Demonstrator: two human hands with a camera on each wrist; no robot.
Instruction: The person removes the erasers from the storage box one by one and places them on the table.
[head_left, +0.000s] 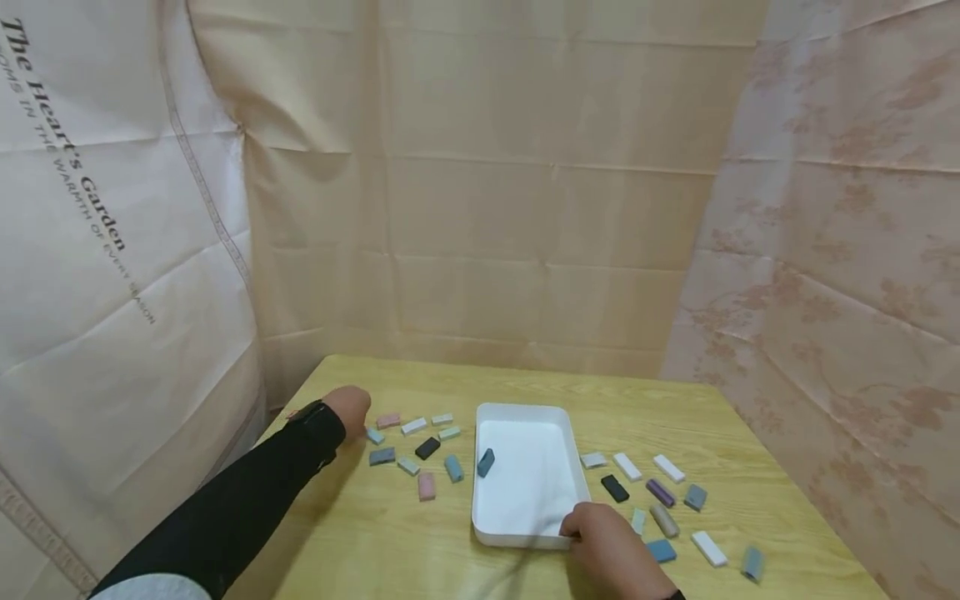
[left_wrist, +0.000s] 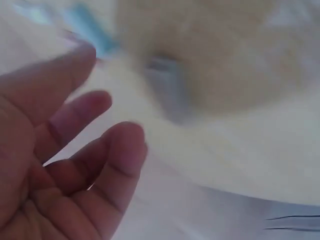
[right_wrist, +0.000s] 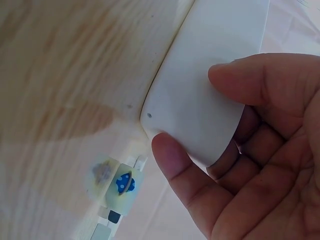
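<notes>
A white tray lies on the table with one dark blue-grey block inside, by its left wall. My right hand grips the tray's near right corner; in the right wrist view, thumb and fingers curl around the white wall. Over the left part of the table, my left hand is beside a small light blue block. The left wrist view is blurred. There the left hand has bent, parted fingers with nothing visible between them, near a blue block and a grey block.
Several small blocks lie left of the tray, among them a pink block and a black block. More are scattered to the right, including a purple block and a white block. Cloth hangs behind the wooden table and at both sides.
</notes>
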